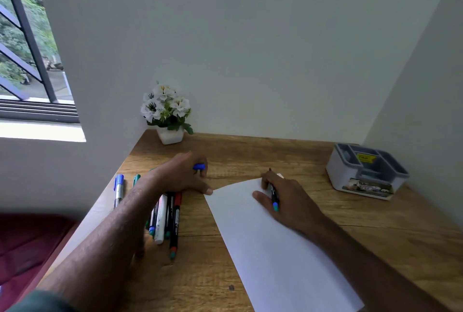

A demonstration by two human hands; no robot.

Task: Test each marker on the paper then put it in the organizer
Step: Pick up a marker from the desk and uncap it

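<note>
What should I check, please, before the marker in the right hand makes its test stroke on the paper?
1. Marker gripped in right hand: ok.
2. Cap off: ok, blue cap held in left hand.
3. Tip over paper: ok, at its far edge.
4. Paper steadied: ok, left thumb at its corner.
5. Ink flows: cannot tell, no mark visible.
6. Organizer has free slots: ok.

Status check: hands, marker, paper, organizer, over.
Right hand grips marker, tip on paper. Left hand holds blue cap. Organizer far right, path clear.
</note>
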